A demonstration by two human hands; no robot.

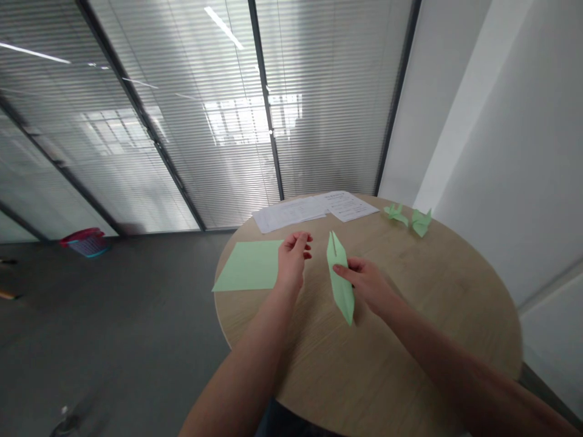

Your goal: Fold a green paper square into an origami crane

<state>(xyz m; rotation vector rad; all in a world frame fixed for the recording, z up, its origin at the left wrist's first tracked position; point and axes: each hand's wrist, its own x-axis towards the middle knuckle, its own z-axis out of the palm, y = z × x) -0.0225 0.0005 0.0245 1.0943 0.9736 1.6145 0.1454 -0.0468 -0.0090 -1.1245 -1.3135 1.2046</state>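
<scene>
My right hand (367,282) pinches a long, narrow folded piece of green paper (340,279), holding it by its middle just above the round wooden table (410,352). My left hand (294,258) hovers to the left of that folded paper with its fingers loosely curled and nothing in it. Just left of my left hand, a flat square sheet of green paper (249,264) lies on the table near its edge.
Two white printed sheets (314,209) lie at the table's far edge. Two small folded green paper figures (410,218) sit at the far right. Glass walls with blinds stand behind, a white wall to the right, and a red basket (84,241) is on the grey floor.
</scene>
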